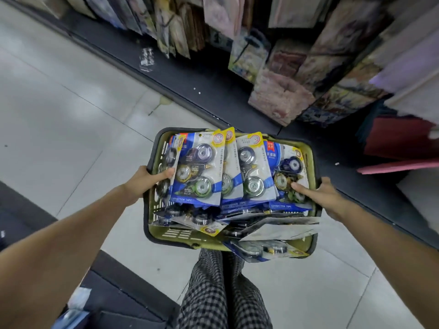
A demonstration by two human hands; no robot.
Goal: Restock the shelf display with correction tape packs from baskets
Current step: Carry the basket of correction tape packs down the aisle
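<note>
Fingers of left hand [145,180] curl over the left rim of the basket [313,154], thumb on a pack. Right hand [323,194] grips the right rim, thumb pressing a pack too. Correction tape packs [202,169] fill the basket, overlapping (one pokes over the near-right corner). Floor [71,110] below, shelf display [297,67] beyond.
</note>
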